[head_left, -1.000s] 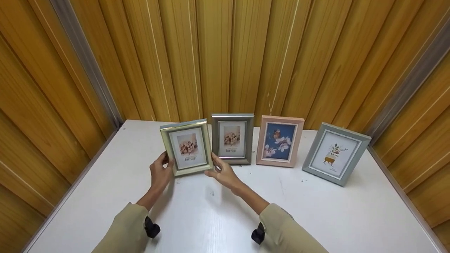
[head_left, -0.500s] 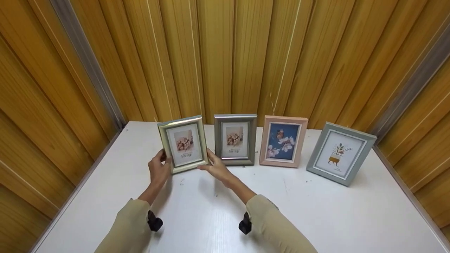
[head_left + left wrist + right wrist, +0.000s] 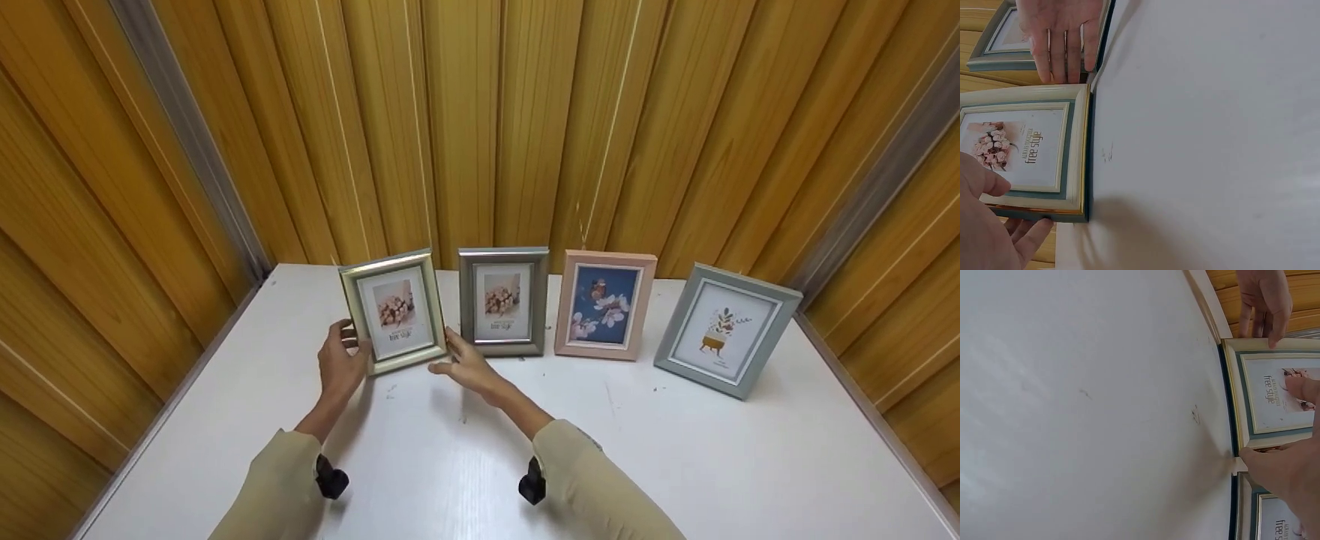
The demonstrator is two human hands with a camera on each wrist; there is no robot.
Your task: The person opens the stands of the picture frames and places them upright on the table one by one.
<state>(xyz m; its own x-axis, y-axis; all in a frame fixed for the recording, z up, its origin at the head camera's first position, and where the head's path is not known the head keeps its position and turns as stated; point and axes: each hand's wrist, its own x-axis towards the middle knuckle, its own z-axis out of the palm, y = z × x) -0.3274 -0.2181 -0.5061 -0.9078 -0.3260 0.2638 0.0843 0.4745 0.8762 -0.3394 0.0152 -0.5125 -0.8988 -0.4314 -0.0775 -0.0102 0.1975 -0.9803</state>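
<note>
A pale gold picture frame [image 3: 439,351] with a rose-bouquet print stands tilted on the white table, leftmost in the row. My left hand [image 3: 341,367] holds its left edge, thumb at the front and fingers round the side, as the left wrist view also shows. At the lower right edge is my right hand [image 3: 472,371], its fingers [image 3: 1057,53] straight and close along the frame's side. Right of it stands a grey-brown picture frame [image 3: 466,300] with a similar print, a narrow gap between them.
Farther right stand a pink picture frame [image 3: 649,300] with a blossom print and a grey-green picture frame [image 3: 776,322] turned at an angle. Wood-patterned panels [image 3: 495,120] rise behind the white table [image 3: 675,465].
The pale gold frame has shifted left, opening a gap to the grey-brown frame. Both hands went with it; the right hand has since eased slightly off its lower right corner.
</note>
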